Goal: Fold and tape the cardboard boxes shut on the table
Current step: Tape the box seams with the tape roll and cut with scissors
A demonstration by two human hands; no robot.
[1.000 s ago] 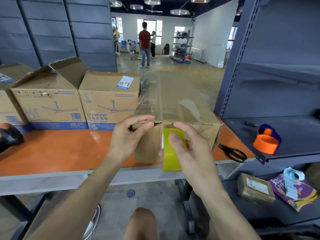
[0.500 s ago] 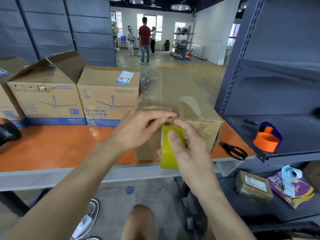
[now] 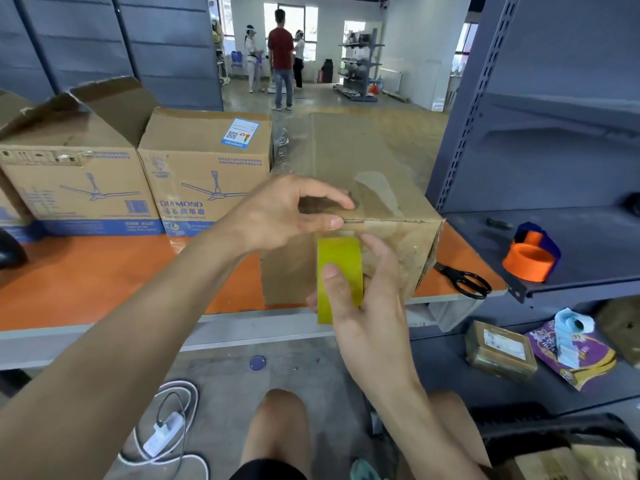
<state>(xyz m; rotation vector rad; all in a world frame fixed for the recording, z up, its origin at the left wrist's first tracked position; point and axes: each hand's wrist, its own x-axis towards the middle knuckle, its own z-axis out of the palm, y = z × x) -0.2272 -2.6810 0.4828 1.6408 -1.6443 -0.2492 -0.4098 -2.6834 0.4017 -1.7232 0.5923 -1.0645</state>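
My right grip (image 3: 360, 306) clasped the tape roll (image 3: 339, 258) against the box (image 3: 346, 150) near face; left grip (image 3: 287, 213) just above, hold indeterminable.

We see a plain brown cardboard box (image 3: 346, 161), its matt, scuffed board overlaid on top with glossy clear tape that catches the light. The roll of tape (image 3: 339, 271) looks like smooth yellowish plastic film with a soft sheen. The printed boxes (image 3: 204, 174) are matt cardboard too, one bearing a paper label (image 3: 240, 132). The table (image 3: 104, 278) has a smooth orange top. The shelf (image 3: 588, 244) is matt grey painted metal, and the scissors (image 3: 452, 273) have black plastic handles.
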